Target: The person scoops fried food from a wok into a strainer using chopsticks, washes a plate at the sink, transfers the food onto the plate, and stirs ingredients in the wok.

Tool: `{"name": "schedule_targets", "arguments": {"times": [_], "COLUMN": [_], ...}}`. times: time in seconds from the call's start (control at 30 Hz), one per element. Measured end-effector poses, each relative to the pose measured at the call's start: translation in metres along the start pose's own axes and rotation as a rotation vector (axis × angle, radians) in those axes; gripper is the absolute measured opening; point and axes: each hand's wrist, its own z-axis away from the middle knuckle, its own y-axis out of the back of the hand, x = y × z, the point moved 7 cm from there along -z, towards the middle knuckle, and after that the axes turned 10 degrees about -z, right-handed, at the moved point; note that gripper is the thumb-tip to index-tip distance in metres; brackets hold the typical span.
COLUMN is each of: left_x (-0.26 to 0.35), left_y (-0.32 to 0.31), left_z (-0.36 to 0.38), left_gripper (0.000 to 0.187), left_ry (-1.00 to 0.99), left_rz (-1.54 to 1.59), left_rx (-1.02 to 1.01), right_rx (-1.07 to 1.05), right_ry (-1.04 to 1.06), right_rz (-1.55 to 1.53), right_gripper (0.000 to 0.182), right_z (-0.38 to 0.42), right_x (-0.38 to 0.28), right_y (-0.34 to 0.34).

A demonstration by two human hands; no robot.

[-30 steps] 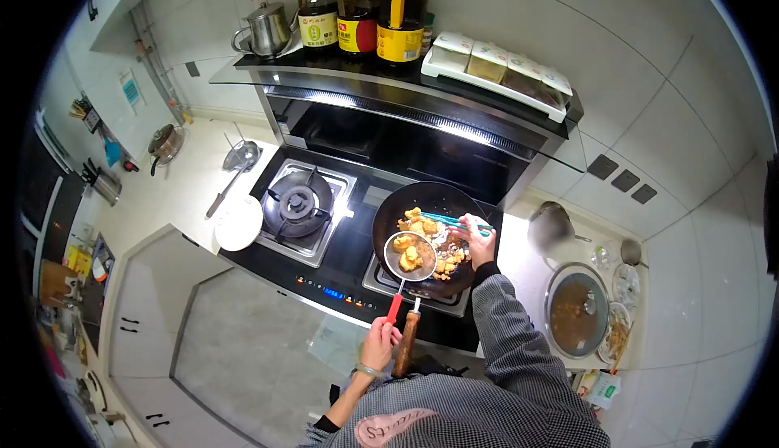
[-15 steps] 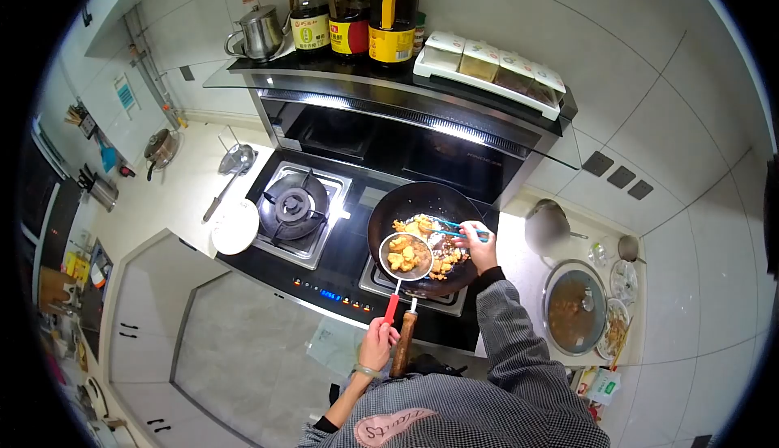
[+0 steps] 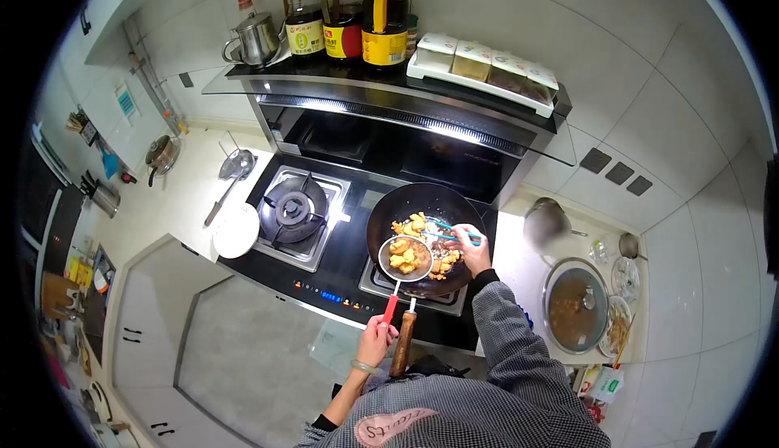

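My left hand [image 3: 376, 341] is closed round the red handle of a mesh strainer [image 3: 406, 258], which holds several golden fried pieces over the near left part of a dark wok [image 3: 450, 196]. In my right hand [image 3: 471, 249] is a pair of blue chopsticks [image 3: 442, 229], their tips among more fried pieces [image 3: 412, 224] left of centre in the wok. Other fried pieces [image 3: 443, 264] lie in oil on the wok's right side. The wok's wooden handle [image 3: 402, 345] points toward my body, just right of my left hand.
Left of the wok is an unused burner [image 3: 294, 206], with a white plate [image 3: 236, 233] and a ladle [image 3: 225, 192] beyond it. A lidded pan [image 3: 575, 306] stands on the right counter. Sauce bottles [image 3: 384, 22] and a seasoning box [image 3: 484, 69] line the shelf above.
My right hand has shifted slightly left and down with the chopsticks. The strainer stays in nearly the same spot over the wok.
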Motion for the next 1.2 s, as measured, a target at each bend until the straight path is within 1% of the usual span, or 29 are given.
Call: {"name": "schedule_targets", "arguments": {"times": [0.07, 0.1, 0.17, 0.23, 0.3, 0.4, 0.5, 0.6, 0.67, 0.73, 0.77, 0.83, 0.87, 0.9, 0.97, 1.07, 1.17, 1.2], "left_x": [-0.004, -0.005, -0.002, 0.002, 0.007, 0.01, 0.009, 0.001, 0.006, 0.005, 0.001, -0.002, -0.002, -0.003, -0.002, -0.002, -0.001, 0.001], "left_y": [-0.001, -0.002, -0.002, 0.001, 0.003, 0.003, 0.002, 0.0, 0.0, 0.001, 0.001, 0.003, 0.003, 0.002, 0.001, 0.001, 0.001, 0.002], "left_z": [-0.001, -0.002, 0.0, 0.002, 0.003, 0.003, 0.002, -0.001, 0.002, 0.002, 0.001, -0.001, -0.001, 0.0, 0.001, 0.0, 0.0, 0.001], "left_gripper": [0.023, 0.024, 0.025, 0.026, 0.027, 0.028, 0.028, 0.029, 0.029, 0.029, 0.029, 0.029, 0.029, 0.028, 0.028, 0.028, 0.028, 0.028], "left_ry": [-0.011, -0.019, -0.014, -0.006, -0.024, -0.001, 0.001, -0.019, -0.023, -0.027, -0.022, -0.017, -0.02, -0.023, -0.008, 0.002, 0.004, 0.003], "left_rz": [-0.01, -0.017, -0.067, -0.117, -0.128, -0.156, -0.15, -0.141, -0.142, -0.143, -0.128, -0.111, -0.094, -0.077, -0.09, -0.107, -0.111, -0.11], "left_rx": [0.002, 0.007, 0.015, 0.027, 0.042, 0.047, 0.036, 0.037, 0.039, 0.046, 0.038, 0.039, 0.034, 0.027, 0.034, 0.037, 0.029, 0.034], "right_rx": [-0.042, -0.026, 0.027, 0.045, 0.083, 0.085, 0.042, -0.024, -0.004, 0.052, 0.049, 0.1, 0.092, 0.093, 0.049, -0.14, -0.142, -0.106], "right_ry": [-0.013, 0.023, 0.051, 0.131, 0.132, 0.093, 0.078, 0.042, 0.004, 0.003, 0.001, 0.071, 0.052, 0.076, 0.042, -0.126, -0.098, -0.053], "right_rz": [0.013, 0.051, 0.05, 0.086, 0.001, -0.126, -0.073, -0.057, -0.018, 0.098, 0.098, -0.054, -0.083, -0.11, -0.166, -0.035, -0.066, -0.102], "right_gripper": [0.021, 0.02, 0.019, 0.018, 0.02, 0.023, 0.021, 0.018, 0.019, 0.02, 0.02, 0.021, 0.021, 0.021, 0.021, 0.019, 0.02, 0.02], "right_z": [-0.003, -0.01, -0.012, -0.006, -0.002, 0.019, 0.026, 0.012, -0.005, -0.008, -0.007, -0.005, 0.0, 0.004, 0.02, 0.039, 0.024, 0.014], "right_x": [0.011, 0.027, 0.03, 0.017, 0.014, -0.021, -0.037, -0.022, 0.016, 0.028, 0.031, 0.02, 0.012, 0.0, -0.03, -0.066, -0.057, -0.046], "right_y": [-0.013, -0.011, -0.009, -0.004, 0.012, 0.012, 0.004, -0.013, -0.012, -0.016, -0.014, -0.009, -0.004, -0.001, -0.004, -0.018, -0.018, -0.017]}}
